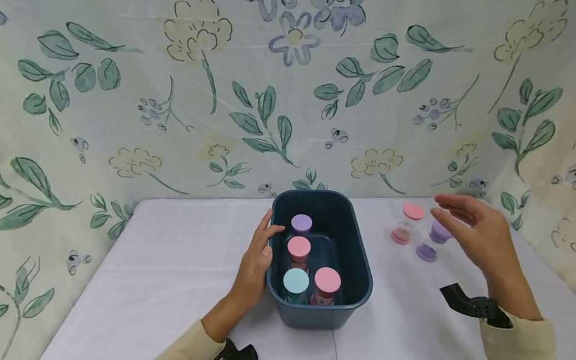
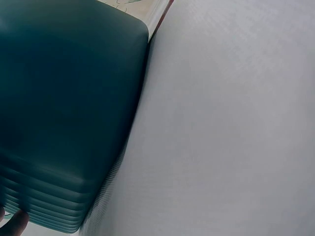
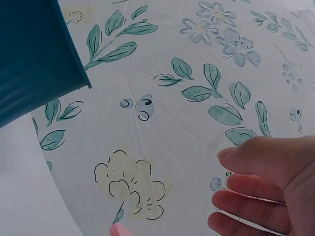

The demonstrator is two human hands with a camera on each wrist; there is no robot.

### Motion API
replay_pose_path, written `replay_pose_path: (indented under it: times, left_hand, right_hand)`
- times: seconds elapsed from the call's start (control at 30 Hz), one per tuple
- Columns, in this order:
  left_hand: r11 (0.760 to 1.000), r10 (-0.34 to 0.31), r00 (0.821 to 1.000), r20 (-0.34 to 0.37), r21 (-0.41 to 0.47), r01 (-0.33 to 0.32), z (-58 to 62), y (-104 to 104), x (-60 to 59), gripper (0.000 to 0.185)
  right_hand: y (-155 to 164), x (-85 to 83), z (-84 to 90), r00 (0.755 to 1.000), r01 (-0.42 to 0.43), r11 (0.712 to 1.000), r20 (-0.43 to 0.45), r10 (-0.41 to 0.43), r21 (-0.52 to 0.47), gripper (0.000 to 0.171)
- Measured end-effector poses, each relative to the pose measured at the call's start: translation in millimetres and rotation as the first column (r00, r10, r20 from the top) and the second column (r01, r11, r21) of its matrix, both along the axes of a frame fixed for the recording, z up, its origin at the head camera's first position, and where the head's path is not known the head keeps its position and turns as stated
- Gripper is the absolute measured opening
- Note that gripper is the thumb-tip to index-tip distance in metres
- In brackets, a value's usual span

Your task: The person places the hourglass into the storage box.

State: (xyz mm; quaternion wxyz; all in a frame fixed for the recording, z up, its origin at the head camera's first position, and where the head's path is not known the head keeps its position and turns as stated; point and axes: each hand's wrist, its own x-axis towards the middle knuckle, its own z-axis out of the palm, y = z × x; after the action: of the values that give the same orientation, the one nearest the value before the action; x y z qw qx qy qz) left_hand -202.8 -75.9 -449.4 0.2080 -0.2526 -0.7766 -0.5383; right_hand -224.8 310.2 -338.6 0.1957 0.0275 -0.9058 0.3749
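Note:
A dark teal bin (image 1: 319,314) stands mid-table with several sand timers upright inside: a purple-capped one (image 1: 301,223), two pink ones (image 1: 299,247) (image 1: 328,280) and a teal one (image 1: 296,281). My left hand (image 1: 265,241) rests flat against the bin's left wall, thumb at the rim. In the left wrist view the bin wall (image 2: 64,113) fills the left side, with one fingertip (image 2: 17,223) at the bottom edge. My right hand (image 1: 458,214) hovers open, holding nothing, just right of a pink timer (image 1: 407,224) and over a purple timer (image 1: 433,241) on the table.
A white cloth covers the table (image 1: 161,266). A floral backdrop (image 1: 294,91) closes in the back and both sides. In the right wrist view, a bin corner (image 3: 34,54), my relaxed fingers (image 3: 261,196) and a pink cap tip (image 3: 120,230) show against that backdrop.

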Motion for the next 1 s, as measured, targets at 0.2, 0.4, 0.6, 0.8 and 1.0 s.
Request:
replay_pose_path:
  times: [0.2,0.4,0.6,0.8,1.0]
  left_hand:
    - [1.0,0.0,1.0,0.006,0.001,0.0,0.4,0,-0.7,0.044]
    - [1.0,0.004,1.0,0.003,-0.004,-0.004,0.3,0,-1.6,0.045]
    - [1.0,-0.003,1.0,0.005,0.003,0.002,2.6,-1,-0.8,0.044]
    - [1.0,-0.007,1.0,0.008,0.008,0.007,3.6,-1,-0.9,0.045]
    - [1.0,-0.009,1.0,0.01,0.007,0.009,4.0,-1,-1.5,0.043]
  right_hand:
    - [5,-4.0,-3.1,0.999,0.013,1.0,0.03,-0.012,-0.004,0.055]
    - [10,-8.5,-7.2,0.998,0.008,1.0,0.058,-0.007,-0.021,0.056]
    - [15,-10.9,-10.0,0.998,0.027,1.0,0.065,-0.026,-0.003,0.055]
    - [21,-13.3,-14.2,0.995,0.037,0.999,0.098,-0.037,-0.002,0.058]
    - [26,-16.2,-18.5,0.991,0.027,0.999,0.134,-0.024,-0.024,0.061]
